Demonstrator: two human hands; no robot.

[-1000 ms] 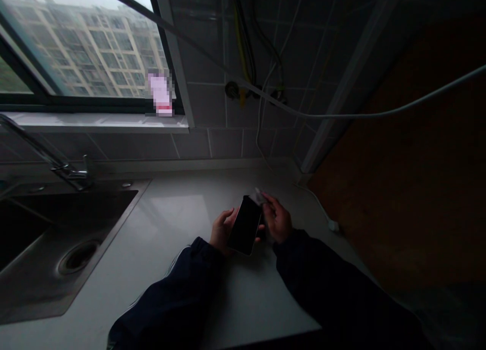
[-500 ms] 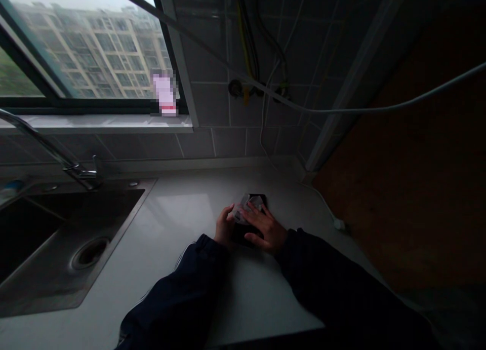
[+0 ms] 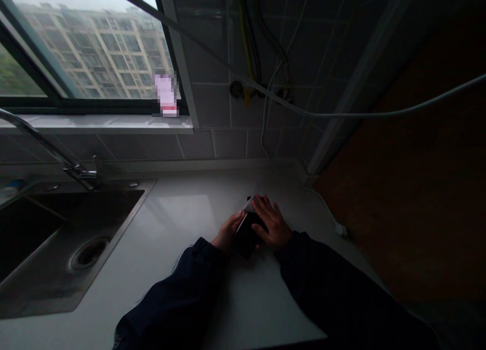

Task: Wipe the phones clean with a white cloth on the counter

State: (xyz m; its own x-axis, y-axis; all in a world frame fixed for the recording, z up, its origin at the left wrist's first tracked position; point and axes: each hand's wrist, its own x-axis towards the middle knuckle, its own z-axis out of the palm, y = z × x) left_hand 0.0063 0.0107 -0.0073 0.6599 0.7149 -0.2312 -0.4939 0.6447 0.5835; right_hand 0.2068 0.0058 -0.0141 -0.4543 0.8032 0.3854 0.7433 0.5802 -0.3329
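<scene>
On my feed the black smartphone [image 3: 246, 237] lies on the white countertop [image 3: 182, 213], right of the steel sink [image 3: 41, 284]. My left hand [image 3: 228, 231] closes on its edge to hold it; my right hand [image 3: 271, 223], spread, steadies the far end beside what looks like a pale sheet [image 3: 249, 205].

Dim room, grey daylight through the window [image 3: 94, 51], warped edges.

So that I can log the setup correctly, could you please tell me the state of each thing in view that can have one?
Smartphone, screen dark, between both hands
Left hand, touching the phone's left edge
Right hand, fingers spread against the phone's right side
Pale sheet, partly hidden at the phone's far corner
Tap, no running water visible
Sink drain, no plug visible
</scene>
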